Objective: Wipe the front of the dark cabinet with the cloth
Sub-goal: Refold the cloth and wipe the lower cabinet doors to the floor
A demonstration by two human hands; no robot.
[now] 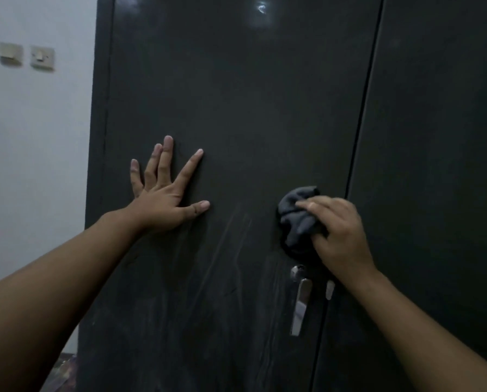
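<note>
The dark cabinet (pixel 250 103) fills most of the view, with two tall doors split by a vertical seam right of centre. My left hand (pixel 164 193) lies flat on the left door, fingers spread, holding nothing. My right hand (pixel 339 236) presses a bunched dark grey cloth (pixel 297 219) against the left door, close to the seam. The cloth sits just above a silver handle (pixel 300 304). Pale wipe streaks show on the door between my two hands and below them.
A second silver handle (pixel 330 290) peeks out beside my right wrist on the right door. A white wall (pixel 33 165) stands left of the cabinet, with two light switches (pixel 26 55) on it. Some patterned clutter lies on the floor at the bottom left.
</note>
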